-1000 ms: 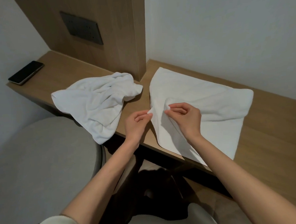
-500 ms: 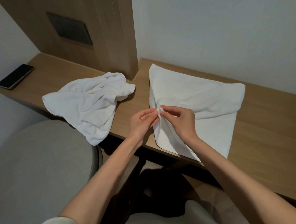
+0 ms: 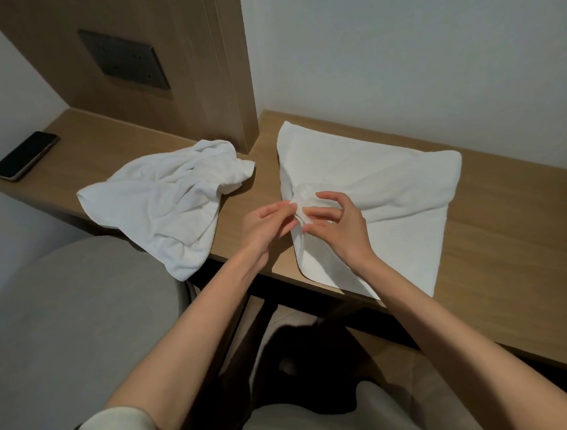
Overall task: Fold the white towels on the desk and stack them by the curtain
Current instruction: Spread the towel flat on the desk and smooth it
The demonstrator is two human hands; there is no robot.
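Our left hand [image 3: 266, 227] and right hand [image 3: 339, 231] meet fingertip to fingertip, both pinching a bunched-up corner of the flat, soft white terry towel [image 3: 390, 215]. It spreads square to the right of our hands on the smooth light wooden desk [image 3: 506, 236]. Left of our hands, the crumpled white towel [image 3: 166, 204] lies rumpled, drooping over the desk's front edge.

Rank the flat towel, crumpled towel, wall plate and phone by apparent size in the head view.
Largest to smallest:
1. flat towel
2. crumpled towel, bunched up
3. wall plate
4. phone
Plate and phone lie farther off, so true sizes are unsure.
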